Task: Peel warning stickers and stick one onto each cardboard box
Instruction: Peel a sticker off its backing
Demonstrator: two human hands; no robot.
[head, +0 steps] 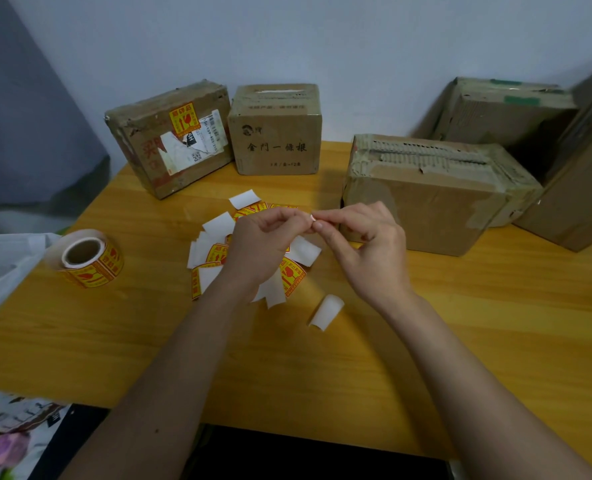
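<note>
My left hand (266, 233) and right hand (360, 230) meet above the table (495, 323), fingertips pinched together on a sticker (312, 218), seen edge-on as a small pale sliver; whether the backing has begun to part cannot be told. The sticker looks thin, light and floppy, and would likely curl and cling to skin, so I judge the best hold to be a corner, face and backing pinched apart, adhesive kept off the fingers. Under my left hand lies a pile (218, 251) of cut stickers and white backings; one curled backing (325, 311) lies near my right wrist. The roll (90, 259) stands well left of my left hand. Beyond my hands stand the boxes: the far-left box (169, 140) already bears a sticker, the middle box (275, 133) shows none, and the box (426, 202) just past my right hand shows none. More boxes (502, 109) stack further right. The table is smooth yellow wood-grain against a pale wall (322, 36).
</note>
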